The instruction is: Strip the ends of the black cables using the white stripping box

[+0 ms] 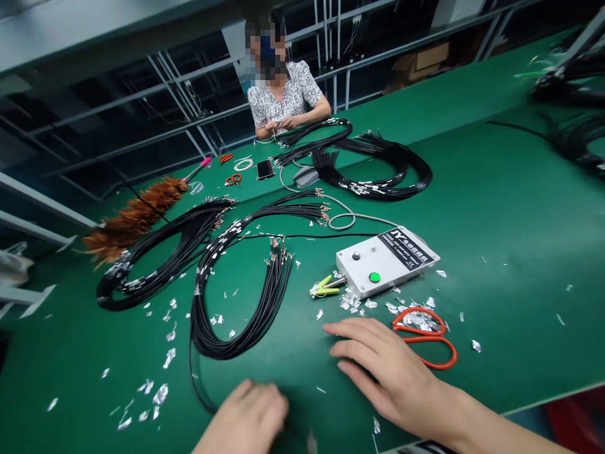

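Note:
My left hand [248, 419] is closed low in the front, with a single black cable [196, 384] running from the coil into it; its fingertips are hidden. Just past it lies a coil of black cables [236, 348] with stripped copper ends. My right hand [385, 366] has its fingers stretched out over the green table [510, 302], with nothing held. Beside its wrist are orange-handled scissors [451, 359], partly behind the hand. Beyond the fingers sits a white box [387, 258] with a green button and a knob, and a yellow-green clip [325, 288] at its front end.
Foil scraps [161, 394] litter the tabletop. More black cable coils lie at the left [111, 290] and back [420, 173]. A feather duster [142, 211] rests at the left edge. Across the table a co-worker [283, 94] sits with both hands at a cable bundle.

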A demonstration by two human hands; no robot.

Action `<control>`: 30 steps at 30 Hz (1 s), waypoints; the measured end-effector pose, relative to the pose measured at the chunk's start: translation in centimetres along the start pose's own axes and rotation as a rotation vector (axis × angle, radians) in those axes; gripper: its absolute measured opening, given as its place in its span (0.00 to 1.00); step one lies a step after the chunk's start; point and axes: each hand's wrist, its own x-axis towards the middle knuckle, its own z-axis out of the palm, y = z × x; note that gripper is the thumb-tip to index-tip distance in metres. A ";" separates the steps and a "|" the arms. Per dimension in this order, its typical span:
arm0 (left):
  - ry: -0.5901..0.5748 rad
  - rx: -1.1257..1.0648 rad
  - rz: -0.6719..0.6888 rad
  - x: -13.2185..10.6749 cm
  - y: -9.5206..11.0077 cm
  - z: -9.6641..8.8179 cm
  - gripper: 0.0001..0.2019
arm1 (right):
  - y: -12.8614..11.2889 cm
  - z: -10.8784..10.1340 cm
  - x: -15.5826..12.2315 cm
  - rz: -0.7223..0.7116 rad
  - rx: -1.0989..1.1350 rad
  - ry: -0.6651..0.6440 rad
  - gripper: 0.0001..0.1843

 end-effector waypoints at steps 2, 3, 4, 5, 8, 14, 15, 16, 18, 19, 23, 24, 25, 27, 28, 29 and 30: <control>0.127 -0.146 -0.210 2.4 0.1 -1.7 0.11 | -0.3 0.4 0.4 0.167 0.156 -0.004 0.10; 0.138 -0.231 -0.260 3.3 0.2 -2.2 0.09 | -0.5 0.6 0.6 0.286 0.262 -0.005 0.09; 0.169 -0.286 -0.282 4.1 0.4 -2.4 0.08 | -0.6 0.8 0.8 0.408 0.376 -0.004 0.09; 0.189 -0.325 -0.285 4.6 0.6 -2.4 0.07 | -0.8 1.0 1.1 0.516 0.489 -0.001 0.09; 0.224 -0.356 -0.263 5.1 1.1 -1.4 0.08 | -1.0 1.6 1.9 0.685 0.735 0.031 0.13; 0.232 -0.360 -0.300 5.7 2.3 -0.2 0.08 | -1.1 2.3 2.8 0.705 0.848 0.061 0.12; 0.234 -0.378 -0.314 6.0 2.5 -0.2 0.07 | -1.2 2.3 2.8 0.703 0.844 0.059 0.12; 0.242 -0.407 -0.329 6.3 2.7 -0.2 0.06 | -1.2 2.3 2.8 0.701 0.831 0.059 0.12; 0.281 -0.497 -0.358 6.9 3.0 -0.2 0.04 | -1.2 2.1 2.9 0.696 0.798 0.065 0.13; 0.315 -0.549 -0.375 7.1 3.0 -0.1 0.04 | -1.1 2.0 2.9 0.694 0.790 0.070 0.13; 0.432 -0.835 -0.507 7.6 3.2 0.0 0.07 | -0.6 1.7 2.8 0.711 0.850 0.120 0.16; 0.445 -0.925 -0.549 7.6 3.2 0.0 0.07 | -0.5 1.7 2.8 0.722 0.871 0.130 0.17; 0.450 -1.013 -0.588 7.7 3.3 0.0 0.08 | -0.4 1.7 2.8 0.731 0.892 0.131 0.18; 0.451 -1.154 -0.654 7.9 3.5 -0.2 0.10 | -0.5 1.8 3.0 0.736 0.934 0.109 0.20; 0.450 -1.200 -0.678 8.1 3.6 -0.2 0.10 | -0.6 1.9 3.0 0.735 0.959 0.094 0.21; 0.448 -1.234 -0.697 8.2 3.6 -0.3 0.11 | -0.8 2.0 3.2 0.736 0.985 0.081 0.21; 0.444 -1.256 -0.713 8.3 3.7 -0.4 0.11 | -0.9 2.1 3.3 0.742 1.010 0.076 0.21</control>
